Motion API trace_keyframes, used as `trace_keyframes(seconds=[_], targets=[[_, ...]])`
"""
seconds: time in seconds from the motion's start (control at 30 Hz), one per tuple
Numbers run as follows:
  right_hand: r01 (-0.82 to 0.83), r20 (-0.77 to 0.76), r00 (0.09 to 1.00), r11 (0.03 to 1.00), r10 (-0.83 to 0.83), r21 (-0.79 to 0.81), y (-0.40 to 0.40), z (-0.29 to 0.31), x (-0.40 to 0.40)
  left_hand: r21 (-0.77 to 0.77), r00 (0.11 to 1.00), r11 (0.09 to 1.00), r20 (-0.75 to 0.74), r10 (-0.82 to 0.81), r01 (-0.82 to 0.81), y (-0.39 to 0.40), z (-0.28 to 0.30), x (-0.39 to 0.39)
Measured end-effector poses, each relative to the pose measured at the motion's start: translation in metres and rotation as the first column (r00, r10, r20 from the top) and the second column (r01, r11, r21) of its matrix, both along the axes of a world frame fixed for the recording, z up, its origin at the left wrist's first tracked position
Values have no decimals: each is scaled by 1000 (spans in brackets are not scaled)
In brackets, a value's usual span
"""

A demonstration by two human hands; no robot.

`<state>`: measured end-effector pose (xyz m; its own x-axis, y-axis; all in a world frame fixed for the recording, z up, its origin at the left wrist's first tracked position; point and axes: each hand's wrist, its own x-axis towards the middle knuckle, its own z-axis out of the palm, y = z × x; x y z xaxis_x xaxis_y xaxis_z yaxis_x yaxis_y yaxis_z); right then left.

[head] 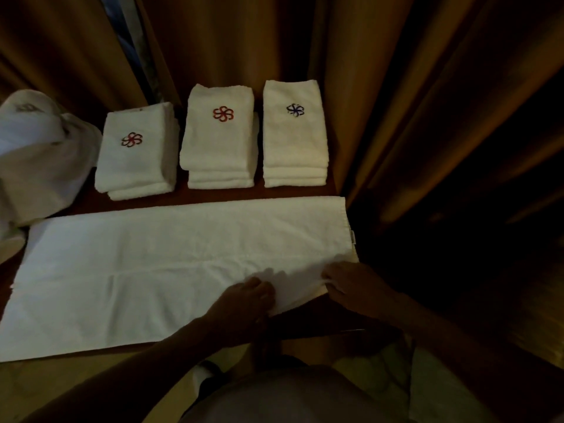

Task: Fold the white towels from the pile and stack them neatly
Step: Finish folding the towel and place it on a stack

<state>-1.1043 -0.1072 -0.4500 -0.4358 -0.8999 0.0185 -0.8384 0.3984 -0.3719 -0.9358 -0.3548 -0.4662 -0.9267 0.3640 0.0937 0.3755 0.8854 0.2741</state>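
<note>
Dim light; I read what I can from the head view.

Left hand (247,297): sits on the near edge of the spread towel (158,270), toward its right end. Fingers curl down into the cloth and bunch a small ridge of it. I take that as a grip on the near hem.

Right hand (351,283): at the same towel's near right corner, fingers curled over the edge, pinching the corner fabric. The cloth between the two hands is lifted and wrinkled.

Spread towel: lies flat on the dark table (305,323), long axis running left to right, slightly tilted so the right end sits farther from me. A small tag (352,236) shows on its right short edge.

Beyond the towel's far long edge, three folded stacks stand in a row, long axes pointing away from me: left stack (134,166) with a red flower mark, middle stack (218,148) with a red mark, right stack (294,141) with a dark blue mark.

Left of the stacks, off the towel's far left corner: the unfolded pile (36,160).

Behind everything, brown curtains (396,87).
</note>
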Motion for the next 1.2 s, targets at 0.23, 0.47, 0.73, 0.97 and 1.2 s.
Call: trace_keyframes(seconds=[0.23,0.47,0.73,0.97,1.2], targets=[[232,155,962,973,-226,-20,-4,5,-14,77,915,929,221,339,-363,-16,22,-31],[556,340,769,829,-541,61,-21,4,-38,6,683,736,379,625,-677,-20,22,-62],[591,268,740,787,-617,179,-34,1,-47,13,630,670,351,692,-742,-17,19,-51],[529,-174,846,751,-505,395,-77,26,-45,10,639,671,316,701,-741,-60,18,-22],[-114,-156,976,970,150,215,-184,20,36,-10,621,665,346,703,-747,-63,18,-25]])
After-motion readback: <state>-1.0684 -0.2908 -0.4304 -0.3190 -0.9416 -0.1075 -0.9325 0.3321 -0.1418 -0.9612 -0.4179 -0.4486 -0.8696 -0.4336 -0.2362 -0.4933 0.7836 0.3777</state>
